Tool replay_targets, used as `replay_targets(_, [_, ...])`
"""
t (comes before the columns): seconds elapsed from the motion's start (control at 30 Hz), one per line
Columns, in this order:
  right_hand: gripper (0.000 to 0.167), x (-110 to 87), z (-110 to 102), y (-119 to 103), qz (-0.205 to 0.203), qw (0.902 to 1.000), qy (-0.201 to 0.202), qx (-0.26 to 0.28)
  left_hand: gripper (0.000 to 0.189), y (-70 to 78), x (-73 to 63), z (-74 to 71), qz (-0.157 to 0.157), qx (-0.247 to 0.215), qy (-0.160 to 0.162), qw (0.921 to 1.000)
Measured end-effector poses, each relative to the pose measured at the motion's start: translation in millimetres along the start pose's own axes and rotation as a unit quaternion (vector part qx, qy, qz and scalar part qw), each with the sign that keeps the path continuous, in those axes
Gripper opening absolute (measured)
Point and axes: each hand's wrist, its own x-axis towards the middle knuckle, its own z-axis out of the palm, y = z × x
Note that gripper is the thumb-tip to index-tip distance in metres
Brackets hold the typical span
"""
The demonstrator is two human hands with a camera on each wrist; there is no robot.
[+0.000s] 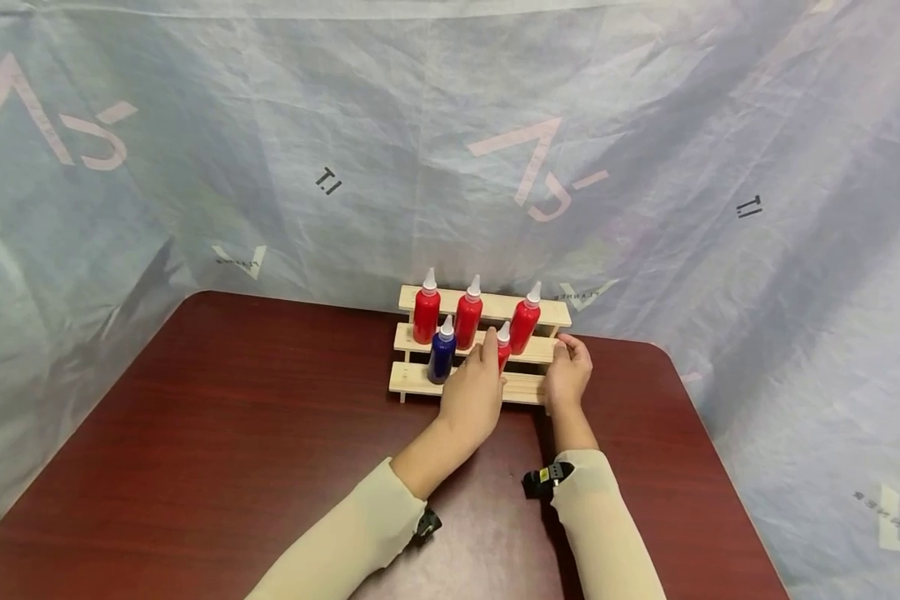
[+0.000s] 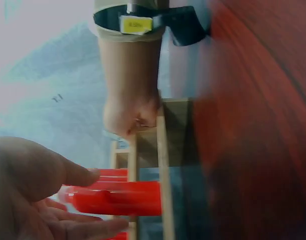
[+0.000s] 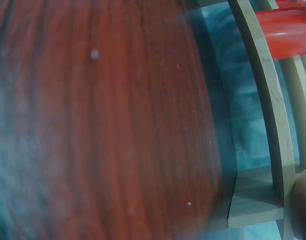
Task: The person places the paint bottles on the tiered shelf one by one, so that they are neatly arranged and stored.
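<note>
A three-tier wooden rack [image 1: 523,388] stands on the table, holding squeeze bottles with white nozzle caps. My left hand [image 1: 471,398] is at a red bottle [image 1: 503,355] on the lowest tier. Its thumb and fairly straight fingers lie on either side of that red bottle [image 2: 137,198] in the left wrist view. My right hand [image 1: 568,371] grips the rack's right end, fingers curled at the slats. Left of my left hand, a blue bottle [image 1: 442,357] stands upright on the lowest tier. Only a fingertip [image 3: 304,205] of my right hand shows in the right wrist view.
On the middle tier stand three red bottles, at left [image 1: 426,315], centre [image 1: 468,322] and right [image 1: 525,323]. The rack sits near the back edge of the dark red table [image 1: 270,450]. A grey printed cloth [image 1: 390,150] hangs behind and beside the table.
</note>
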Motion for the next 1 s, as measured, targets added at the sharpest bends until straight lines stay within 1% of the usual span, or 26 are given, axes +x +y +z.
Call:
replay_targets(0.1, [0.024, -0.1, -2, 2, 0.005, 0.9999, 0.01, 0.01, 0.072, 3.5, -4.0, -9.5, 0.013, 0.011, 0.013, 0.9998])
replay_targets(0.2, [0.024, -1.2, -3, 3, 0.007, 0.9996, 0.016, 0.023, 0.062, 6.7, -8.1, -22.3, 0.032, 0.001, 0.024, 0.9992])
replay_targets(0.27, [0.024, -1.6, -4, 3, 0.01, 0.9992, 0.019, 0.032, 0.052, 7.7, -11.2, -31.4, 0.051, -0.011, 0.021, 0.9984])
replay_targets(0.37, [0.022, -1.7, -4, 2, 0.03, 0.9966, 0.025, 0.072, 0.039, 6.3, -17.0, -43.2, 0.083, -0.023, 0.006, 0.9963])
replay_targets(0.43, [0.02, -0.3, -5, 1, 0.049, 0.9916, 0.031, 0.115, 0.036, 2.9, -20.2, -49.4, 0.105, -0.03, -0.008, 0.994])
replay_targets(0.5, [0.018, 1.7, -5, -1, 0.061, 0.9828, 0.034, 0.171, 0.034, -2.4, -22.9, -54.6, 0.122, -0.037, -0.018, 0.9916])
replay_targets(0.57, [0.018, 3.6, -6, -3, 0.066, 0.974, 0.037, 0.213, 0.032, -9.4, -25.0, -59.5, 0.132, -0.047, -0.025, 0.9899])
replay_targets(0.63, [0.019, 3.9, -7, -6, 0.061, 0.969, 0.043, 0.235, 0.031, -17.8, -28.1, -63.4, 0.133, -0.06, -0.03, 0.9889])
replay_targets(0.67, [0.019, 2.7, -7, -7, 0.055, 0.9708, 0.047, 0.229, 0.031, -22.4, -30.2, -65.0, 0.132, -0.066, -0.03, 0.9886])
replay_targets(0.73, [0.021, -2.1, -9, -9, 0.043, 0.978, 0.059, 0.195, 0.032, -31.5, -35.4, -67.6, 0.127, -0.077, -0.032, 0.9884])
replay_targets(0.77, [0.025, -5.4, -10, -12, 0.039, 0.9814, 0.065, 0.176, 0.034, -36.2, -38.0, -68.5, 0.124, -0.082, -0.034, 0.9883])
replay_targets(0.83, [0.037, -14.4, -12, -20, 0.034, 0.9901, 0.066, 0.119, 0.04, -45.3, -43.1, -70.4, 0.118, -0.086, -0.038, 0.9885])
replay_targets(0.9, [0.051, -24.5, -15, -31, 0.031, 0.9967, 0.046, 0.059, 0.048, -54.3, -47.0, -72.1, 0.113, -0.086, -0.045, 0.9889])
replay_targets(0.93, [0.057, -29.9, -16, -38, 0.03, 0.9986, 0.03, 0.032, 0.052, -58.6, -48.8, -73.3, 0.11, -0.084, -0.049, 0.9892])
replay_targets(1.0, [0.067, -40.5, -19, -52, 0.024, 0.9991, -0.013, -0.033, 0.059, -66.9, -51.8, -75.6, 0.104, -0.077, -0.061, 0.9898])
